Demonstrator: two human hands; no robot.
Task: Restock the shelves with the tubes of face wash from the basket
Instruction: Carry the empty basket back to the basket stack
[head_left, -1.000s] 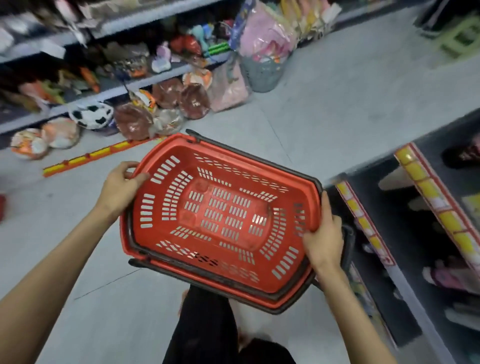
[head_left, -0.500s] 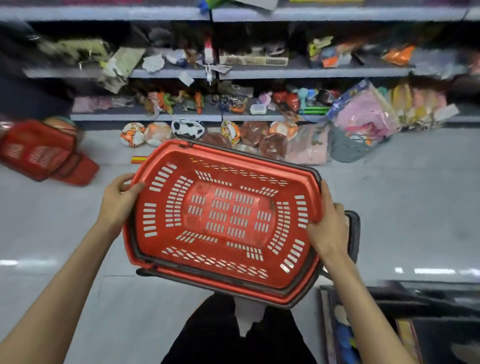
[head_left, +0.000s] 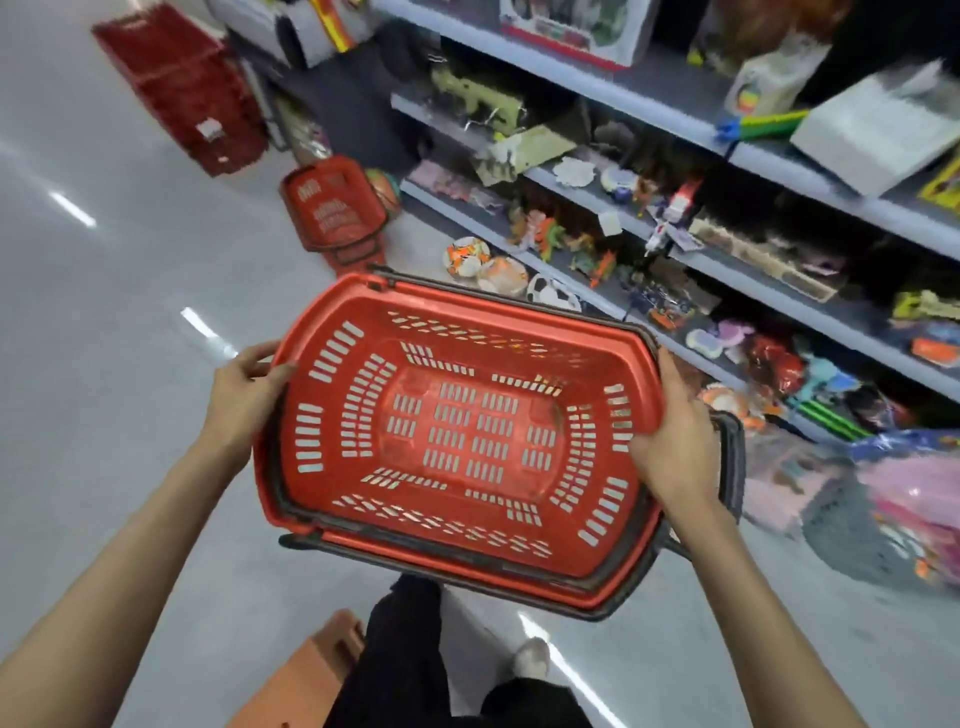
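Fingers of the left hand curled round the rim at one short end of the red basket, and the right hand clasped the opposite end, thumb laid along the rim. The basket hung above the aisle floor between both arms, its slotted bottom bare (no tubes of face wash showed in it). It looked stiff and light, hard plastic, probably easy to carry. The moulded rim or the dark folded handles seemed the surest holds. Toy shelves stood just to the right.
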